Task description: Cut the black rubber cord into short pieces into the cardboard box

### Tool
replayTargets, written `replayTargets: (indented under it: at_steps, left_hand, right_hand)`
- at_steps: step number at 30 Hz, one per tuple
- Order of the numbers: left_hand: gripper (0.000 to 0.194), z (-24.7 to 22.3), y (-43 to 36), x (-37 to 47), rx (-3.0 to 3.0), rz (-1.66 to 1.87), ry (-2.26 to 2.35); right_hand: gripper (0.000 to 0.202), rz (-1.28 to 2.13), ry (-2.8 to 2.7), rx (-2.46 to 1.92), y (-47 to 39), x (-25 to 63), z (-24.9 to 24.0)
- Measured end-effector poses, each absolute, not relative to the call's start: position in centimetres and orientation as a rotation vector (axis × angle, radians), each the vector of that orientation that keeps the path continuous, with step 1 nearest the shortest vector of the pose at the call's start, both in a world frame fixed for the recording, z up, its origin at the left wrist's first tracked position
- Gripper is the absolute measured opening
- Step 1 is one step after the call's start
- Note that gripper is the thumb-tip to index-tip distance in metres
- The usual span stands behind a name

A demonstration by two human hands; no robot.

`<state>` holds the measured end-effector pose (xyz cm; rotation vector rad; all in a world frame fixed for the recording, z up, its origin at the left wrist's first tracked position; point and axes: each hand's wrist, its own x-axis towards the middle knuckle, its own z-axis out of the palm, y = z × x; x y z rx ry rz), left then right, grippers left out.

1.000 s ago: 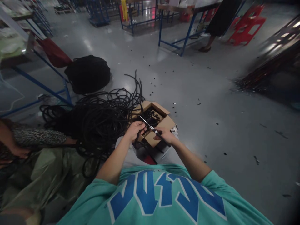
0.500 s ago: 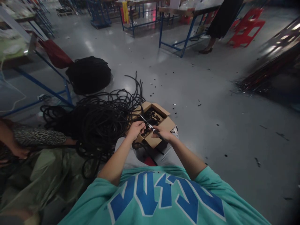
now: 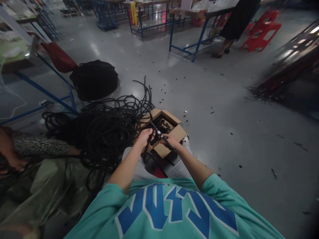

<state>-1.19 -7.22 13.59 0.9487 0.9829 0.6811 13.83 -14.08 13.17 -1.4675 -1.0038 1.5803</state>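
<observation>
My left hand [image 3: 144,137] is closed around a black cord [image 3: 147,147], which hangs down from it toward my lap. In my right hand [image 3: 171,140] is a pair of scissors [image 3: 159,133] with a silver blade and black handles; the blade points away and to the left, close to my left fingers. Both hands are above an open cardboard box [image 3: 173,118], which holds many short black pieces [image 3: 163,124]. A large tangled heap of black cord [image 3: 107,122] lies beside the box to the left, and some strands reach over its edge.
A full black bag [image 3: 94,79] stands behind the heap, near a blue-framed table [image 3: 47,91]. Another person's hand [image 3: 18,163] is at the left. Small black scraps [image 3: 231,133] litter the grey floor. Farther off are a worktable [image 3: 199,13], a standing person and red stools [image 3: 264,31].
The scissors' blade has tipped lower toward the cord, and more of the cord now shows below my left hand. My hands stay nearly in place over the box.
</observation>
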Motion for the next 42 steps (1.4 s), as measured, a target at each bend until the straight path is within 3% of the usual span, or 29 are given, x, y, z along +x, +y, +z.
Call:
replayTargets:
  at_steps: [11, 21, 31, 35, 42]
  left_hand:
    - [0.035, 14.5, -6.2, -3.0, 0.842, 0.869, 1.01]
    - [0.025, 16.7, -10.3, -1.7, 1.036, 0.863, 1.078]
    - [0.017, 19.1, -12.0, -1.9, 1.207, 0.793, 1.002]
    - [0.022, 19.4, -12.7, -1.8, 1.277, 0.78, 0.992]
    - [0.014, 19.3, -13.6, -1.4, 1.384, 0.793, 1.075]
  right_hand:
    - [0.044, 1.55, -0.805, -1.475, -16.1, 14.8, 12.9]
    - [0.062, 1.602, -1.14, -1.505, -19.5, 15.0, 15.2]
    - [0.052, 1.301, -1.403, -1.63, -20.8, 15.0, 18.4]
    - [0.052, 1.222, -1.437, -1.645, -21.4, 15.0, 18.6]
    - [0.043, 1.183, -1.447, -1.596, -22.1, 15.2, 18.3]
